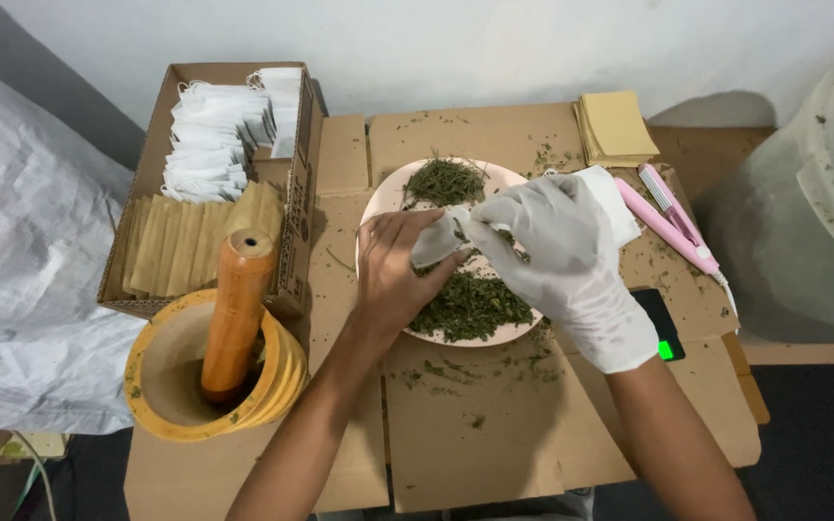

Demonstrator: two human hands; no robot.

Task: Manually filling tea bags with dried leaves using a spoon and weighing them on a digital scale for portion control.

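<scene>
A big sheet of brown cardboard (456, 425) covers the table, and a round pink plate (516, 176) sits in the middle of it. Two piles of dried green herb (470, 307) lie on the plate, one at the far side and one at the near side. Right over the plate, between the two piles, both hands meet at a small white paper bag (433, 241). The left hand (400, 265) is bare, and its fingers are curled shut around the bottom of the bag. The bag's long way runs from the bare palm up and to the right, so its top end points at the other hand. The right hand (562, 256) wears a white glove and comes in from the right. Its fingertips are pinched together right at the top end of the bag, touching it. The near green pile lies just below both hands. The left hand is the one that holds most of the bag.
</scene>
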